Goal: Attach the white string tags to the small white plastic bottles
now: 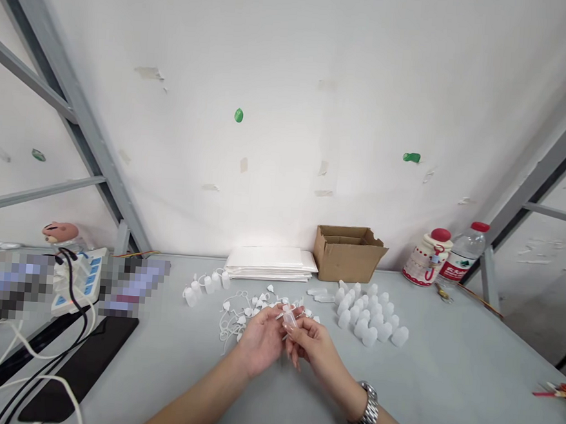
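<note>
Near the middle of the grey table [180, 366], my right hand [310, 340] pinches a small translucent plastic piece [289, 317]. My left hand [263, 341] is cupped against the piece's other side, its fingers curled round the top. Just behind and left of my hands lie white corded tags [236, 322] in a loose tangle. Several frosted white caps or cups [370, 315] stand in a group to the right. At the back left, a few similar white pieces with loops [209, 284] stand in a row. Two flat clear pieces [323, 297] lie behind my hands.
An open cardboard box [348, 262] and a stack of white sheets or envelopes [269, 264] stand by the wall. A decorated bottle [426, 257] and a clear water bottle [464, 254] are at back right. Cables and a power strip [93, 279] fill the left.
</note>
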Demonstrator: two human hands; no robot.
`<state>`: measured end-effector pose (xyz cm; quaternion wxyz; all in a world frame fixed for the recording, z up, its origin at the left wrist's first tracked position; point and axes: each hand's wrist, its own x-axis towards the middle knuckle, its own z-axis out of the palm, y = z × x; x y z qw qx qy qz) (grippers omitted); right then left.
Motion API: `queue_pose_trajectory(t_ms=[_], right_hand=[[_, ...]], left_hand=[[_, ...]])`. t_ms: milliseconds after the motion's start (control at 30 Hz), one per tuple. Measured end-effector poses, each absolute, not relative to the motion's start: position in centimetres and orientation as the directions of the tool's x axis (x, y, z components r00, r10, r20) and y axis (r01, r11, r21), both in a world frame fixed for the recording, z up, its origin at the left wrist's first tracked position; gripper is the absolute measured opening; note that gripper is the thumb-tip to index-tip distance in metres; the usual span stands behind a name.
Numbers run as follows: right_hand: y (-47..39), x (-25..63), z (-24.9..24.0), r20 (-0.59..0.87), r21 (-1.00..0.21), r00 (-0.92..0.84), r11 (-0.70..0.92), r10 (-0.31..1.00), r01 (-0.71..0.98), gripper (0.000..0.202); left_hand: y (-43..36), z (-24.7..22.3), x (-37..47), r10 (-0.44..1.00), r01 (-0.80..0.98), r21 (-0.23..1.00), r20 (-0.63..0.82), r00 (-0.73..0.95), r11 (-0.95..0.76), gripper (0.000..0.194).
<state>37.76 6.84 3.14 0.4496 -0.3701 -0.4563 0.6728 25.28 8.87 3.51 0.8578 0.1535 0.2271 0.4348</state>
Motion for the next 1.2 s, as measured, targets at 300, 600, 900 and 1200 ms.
queue_pose_trajectory(t_ms=[300, 600, 900, 1200], right_hand=[[6.5, 38.1, 4.0, -0.086, -0.854, -0.443, -0.295, 0.892, -0.429, 0.029], [6.8, 38.2, 3.5, -0.063, -0.76, -0.536, -0.389, 0.842, -0.52, 0.024], [7.0, 38.6, 3.5, -0.023, -0.753, -0.589, -0.402, 0.808, -0.522, 0.026], [7.1, 38.3, 3.3, -0.006, -0.785, -0.556, -0.348, 0.831, -0.513, 0.031]], left_hand=[[8.9, 3.4, 25.1, 0.821, -0.67, 0.477, -0.28, 0.498, 0.569, 0.006], [8.6, 3.3, 25.0, 0.81, -0.675, 0.46, -0.219, 0.544, 0.577, 0.006], [8.6, 4.0, 24.9, 0.817, -0.643, 0.526, -0.203, 0.54, 0.556, 0.022], [8.3, 5.1, 24.9, 0.839, -0.561, 0.659, -0.211, 0.501, 0.501, 0.03]])
